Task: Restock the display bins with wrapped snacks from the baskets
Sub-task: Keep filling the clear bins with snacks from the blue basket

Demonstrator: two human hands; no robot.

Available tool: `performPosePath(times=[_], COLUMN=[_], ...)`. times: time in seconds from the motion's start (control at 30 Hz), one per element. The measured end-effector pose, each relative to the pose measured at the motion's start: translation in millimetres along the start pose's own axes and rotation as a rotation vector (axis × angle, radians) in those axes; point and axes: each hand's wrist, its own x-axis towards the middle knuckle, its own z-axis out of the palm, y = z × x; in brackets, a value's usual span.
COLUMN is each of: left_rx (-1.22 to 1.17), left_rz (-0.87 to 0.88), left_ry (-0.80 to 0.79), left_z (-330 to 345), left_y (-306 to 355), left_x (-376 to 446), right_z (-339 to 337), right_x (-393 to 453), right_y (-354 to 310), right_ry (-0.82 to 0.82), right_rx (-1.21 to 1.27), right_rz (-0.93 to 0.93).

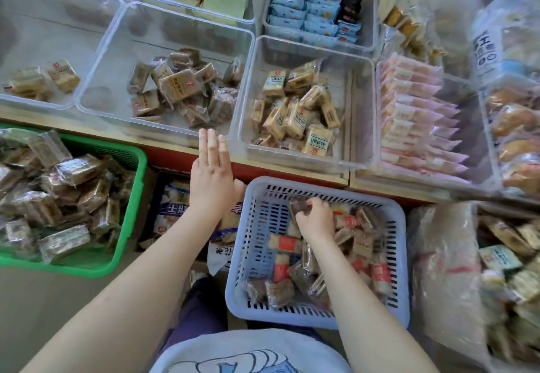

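Two baskets of wrapped snacks below a row of clear display bins.

The green basket (128,150) at left and the blue basket (391,255) in the middle both hold wrapped snacks. In the blue basket, the right hand (317,220) has its fingers (314,201) curled round one dark wrapped snack (298,207). The left hand (211,179) hovers flat, fingers straight and together, holding nothing, before the clear bin (96,60) of brown packets.
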Motion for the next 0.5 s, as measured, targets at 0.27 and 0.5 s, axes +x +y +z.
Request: performPosePath(times=[0.27,0.5], left_rx=[0.015,0.013], left_rz=[-0.007,0.012], left_ry=[0.016,0.009], left_z=[2.2,3.1], left_y=[3.9,-1.0], left_x=[-0.7,-0.5], right_z=[25.4,2.2], right_x=[34.7,25.1], right_y=[38.9,7.8], right_ry=[-0.050,-0.188], right_rx=[-0.450,0.485], right_rz=[-0.150,0.150])
